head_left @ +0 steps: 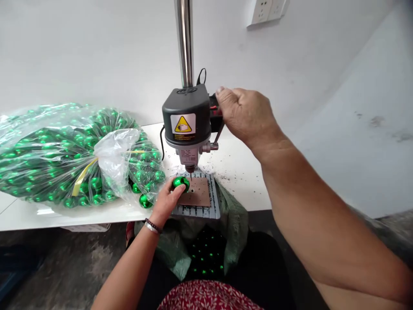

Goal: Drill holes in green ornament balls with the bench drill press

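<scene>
Between the thumb and fingers of my left hand (167, 198) is a shiny green ball (179, 182). It is at the left part of a brown board (201, 193), which lies on the slotted metal base (211, 212) of a small bench drill press (186, 116). The drill's chuck (191, 169) is just above and to the right of the ball. My right hand (245, 110) is closed around the end of the feed lever (219, 134) at the drill's right side; the fingers' far side is hidden.
Clear plastic bags (48, 155) full of green balls cover the table's left side, with a loose green ball (145, 200) at their edge. Dark shavings (230, 177) litter the white table. A green woven sack (234, 224) holding green balls hangs open below the base.
</scene>
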The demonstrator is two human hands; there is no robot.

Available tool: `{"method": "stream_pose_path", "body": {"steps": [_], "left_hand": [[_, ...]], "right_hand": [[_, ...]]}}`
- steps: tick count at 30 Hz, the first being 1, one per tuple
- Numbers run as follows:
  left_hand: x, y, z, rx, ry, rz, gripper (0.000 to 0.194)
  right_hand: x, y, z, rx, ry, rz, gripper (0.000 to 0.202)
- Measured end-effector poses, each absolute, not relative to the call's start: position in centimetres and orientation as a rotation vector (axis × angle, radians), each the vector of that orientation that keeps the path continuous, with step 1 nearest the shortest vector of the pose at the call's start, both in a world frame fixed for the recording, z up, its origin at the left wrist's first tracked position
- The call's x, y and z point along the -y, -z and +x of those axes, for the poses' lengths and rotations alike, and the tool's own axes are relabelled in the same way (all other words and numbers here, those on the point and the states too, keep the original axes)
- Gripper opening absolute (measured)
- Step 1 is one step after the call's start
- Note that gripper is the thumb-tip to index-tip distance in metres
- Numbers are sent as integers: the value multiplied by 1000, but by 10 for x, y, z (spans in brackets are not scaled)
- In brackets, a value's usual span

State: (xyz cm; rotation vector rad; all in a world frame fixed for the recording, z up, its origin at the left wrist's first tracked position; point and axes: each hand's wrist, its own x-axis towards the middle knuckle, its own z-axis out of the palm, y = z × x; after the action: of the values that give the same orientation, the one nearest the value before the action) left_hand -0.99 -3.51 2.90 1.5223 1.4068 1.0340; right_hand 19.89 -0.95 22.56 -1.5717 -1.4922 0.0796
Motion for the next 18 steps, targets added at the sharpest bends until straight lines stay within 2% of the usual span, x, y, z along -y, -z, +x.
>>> {"method": "stream_pose_path", "body": {"steps": [9,18], "left_hand": [[19,-12,6,-1583,-916,1659,39],[26,-10,12,-1800,-783,1967,55]], "right_hand": [[12,-222,200,1478,-72,-1535,38],[15,-219,198,1444,-94,-1515,39]]}}
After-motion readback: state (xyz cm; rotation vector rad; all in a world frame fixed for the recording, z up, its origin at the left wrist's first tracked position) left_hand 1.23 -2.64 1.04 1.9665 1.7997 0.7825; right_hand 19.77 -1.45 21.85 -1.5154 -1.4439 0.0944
